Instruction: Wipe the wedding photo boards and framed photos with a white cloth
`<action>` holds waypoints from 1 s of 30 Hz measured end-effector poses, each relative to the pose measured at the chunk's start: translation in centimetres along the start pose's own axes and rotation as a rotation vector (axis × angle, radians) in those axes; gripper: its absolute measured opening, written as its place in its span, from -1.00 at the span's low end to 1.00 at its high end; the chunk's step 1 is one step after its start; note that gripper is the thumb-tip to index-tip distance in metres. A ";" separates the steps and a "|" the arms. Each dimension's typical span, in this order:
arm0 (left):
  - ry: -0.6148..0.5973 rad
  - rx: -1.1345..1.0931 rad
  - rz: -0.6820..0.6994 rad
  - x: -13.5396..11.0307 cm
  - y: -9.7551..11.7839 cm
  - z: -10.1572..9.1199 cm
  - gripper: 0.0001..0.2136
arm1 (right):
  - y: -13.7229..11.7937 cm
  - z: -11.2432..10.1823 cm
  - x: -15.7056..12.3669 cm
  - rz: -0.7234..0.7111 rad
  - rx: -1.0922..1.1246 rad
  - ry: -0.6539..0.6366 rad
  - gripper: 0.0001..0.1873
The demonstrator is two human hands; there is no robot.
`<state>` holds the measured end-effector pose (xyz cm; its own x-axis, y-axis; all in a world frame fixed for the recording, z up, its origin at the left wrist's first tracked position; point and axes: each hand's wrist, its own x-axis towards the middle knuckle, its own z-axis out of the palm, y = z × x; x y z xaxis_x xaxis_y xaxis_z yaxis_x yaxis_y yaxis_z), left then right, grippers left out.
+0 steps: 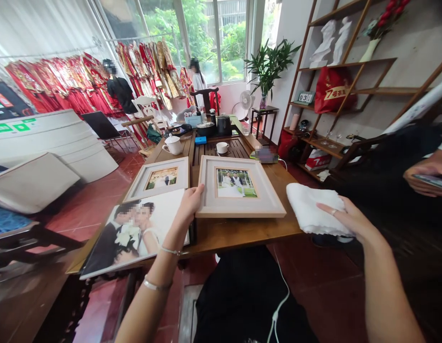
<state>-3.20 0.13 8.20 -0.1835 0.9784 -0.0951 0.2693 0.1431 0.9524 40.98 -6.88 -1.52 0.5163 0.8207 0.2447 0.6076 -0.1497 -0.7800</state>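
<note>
A pale wooden picture frame [242, 209] with a wide white mat and a wedding photo lies tilted on the brown table in front of me. My left hand [192, 202] grips its left edge, fingers closed on the border. Off the table's right side, my right hand [344, 214] holds a folded white cloth [310, 205], thumb on top and the other fingers hidden beneath. A second, similar picture frame [137, 188] rests to the left. Nearer to me, a large wedding photo panel [170, 209] lies partly under my left forearm.
On the wooden table [238, 233] stand a lidded white teapot [172, 144], a white cup [222, 147] and a blue box [200, 140]. A phone [264, 155] with a cable lies at the right edge. Another person's hand [430, 171] holds a phone at far right. Shelves [380, 90] stand behind.
</note>
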 end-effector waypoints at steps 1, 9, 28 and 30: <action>-0.007 0.000 0.018 -0.5 -0.2 0.6 -0.63 | -0.2 -0.5 -0.2 0.085 0.076 -0.006 -0.23; 0.022 0.023 0.066 -2.7 -2.8 3.6 -0.63 | -3.2 -3.1 -1.5 0.179 0.495 0.207 -0.12; 0.159 0.449 0.213 -3.2 -5.1 4.5 -0.57 | -9.8 7.3 -2.3 -0.338 0.131 -0.132 -0.50; 0.174 0.393 0.259 -3.0 -5.8 4.7 -0.55 | -9.8 6.8 -2.5 -0.442 -0.044 -0.069 -0.50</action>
<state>0.25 -2.97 1.57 -0.2098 0.9545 0.2119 0.6563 -0.0231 0.7542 29.57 -3.72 1.61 0.1608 0.8458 0.5087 0.7866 0.2015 -0.5837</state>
